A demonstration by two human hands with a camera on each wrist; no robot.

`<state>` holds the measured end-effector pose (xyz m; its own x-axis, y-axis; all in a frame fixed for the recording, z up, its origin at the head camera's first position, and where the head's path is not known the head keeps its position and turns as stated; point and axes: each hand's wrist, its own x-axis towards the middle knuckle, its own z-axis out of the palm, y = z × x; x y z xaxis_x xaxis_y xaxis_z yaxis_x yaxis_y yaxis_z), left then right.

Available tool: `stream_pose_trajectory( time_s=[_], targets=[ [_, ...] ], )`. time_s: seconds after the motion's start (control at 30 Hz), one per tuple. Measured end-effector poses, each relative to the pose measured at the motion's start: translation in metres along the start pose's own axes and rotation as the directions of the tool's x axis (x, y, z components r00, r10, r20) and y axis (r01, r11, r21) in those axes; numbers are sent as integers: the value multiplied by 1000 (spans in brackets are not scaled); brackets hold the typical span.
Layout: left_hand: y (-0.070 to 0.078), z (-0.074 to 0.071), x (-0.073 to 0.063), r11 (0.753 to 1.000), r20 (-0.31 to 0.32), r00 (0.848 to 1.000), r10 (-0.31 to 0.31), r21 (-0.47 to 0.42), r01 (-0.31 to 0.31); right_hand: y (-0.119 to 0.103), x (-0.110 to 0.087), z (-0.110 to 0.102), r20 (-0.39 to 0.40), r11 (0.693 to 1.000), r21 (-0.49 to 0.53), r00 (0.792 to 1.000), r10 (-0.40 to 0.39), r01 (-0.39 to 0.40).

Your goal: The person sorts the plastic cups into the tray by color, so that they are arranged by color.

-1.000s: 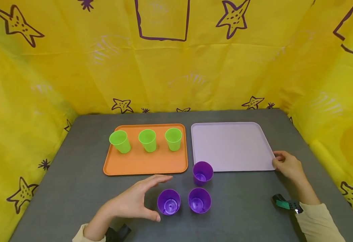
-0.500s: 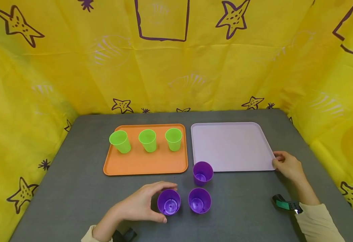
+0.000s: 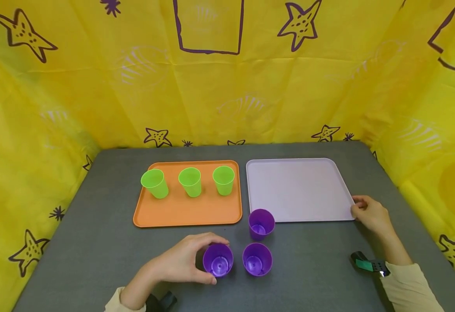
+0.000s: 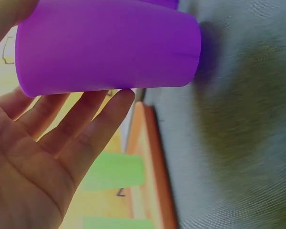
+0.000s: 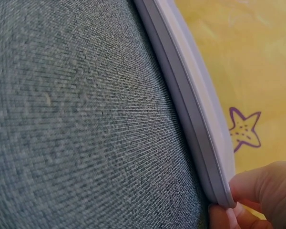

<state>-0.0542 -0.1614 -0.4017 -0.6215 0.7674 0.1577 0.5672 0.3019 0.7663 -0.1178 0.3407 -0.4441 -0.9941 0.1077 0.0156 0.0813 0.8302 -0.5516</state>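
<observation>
My left hand (image 3: 188, 259) is around a purple cup (image 3: 217, 261) that stands upright at the front of the table. In the left wrist view its thumb is at the rim and its fingers (image 4: 100, 124) touch the side of the cup (image 4: 109, 47). My right hand (image 3: 372, 213) pinches the near right corner of a pale lilac tray (image 3: 299, 190); in the right wrist view, thumb and fingers (image 5: 252, 186) meet at the rim of the tray (image 5: 200, 114). The tray lies flat and bears nothing.
Two more purple cups (image 3: 257, 260) (image 3: 261, 225) stand right of the held one, the farther overlapping the tray's near left corner in view. On an orange tray (image 3: 188, 214) stand three green cups (image 3: 224, 181). Yellow patterned cloth (image 3: 227, 86) surrounds the grey table (image 3: 309, 264).
My left hand has moved right and a little toward me, from beside the purple cup to around it. The right hand has stayed at the tray's corner.
</observation>
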Motion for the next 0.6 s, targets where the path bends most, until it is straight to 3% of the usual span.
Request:
stream_pose_trajectory(
  time_s=[0.17, 0.37, 0.6],
  targets=[
    [11, -16, 8, 999, 13, 999, -40, 18, 39, 1, 0, 1, 6, 1000, -1, 1000, 3, -3],
    [21, -35, 21, 998, -16, 999, -47, 39, 48, 1, 0, 1, 8, 1000, 5, 1000, 10, -10],
    [24, -50, 47, 997, -51, 995, -81, 8, 81, 2, 0, 1, 14, 1000, 10, 1000, 11, -11]
  ],
)
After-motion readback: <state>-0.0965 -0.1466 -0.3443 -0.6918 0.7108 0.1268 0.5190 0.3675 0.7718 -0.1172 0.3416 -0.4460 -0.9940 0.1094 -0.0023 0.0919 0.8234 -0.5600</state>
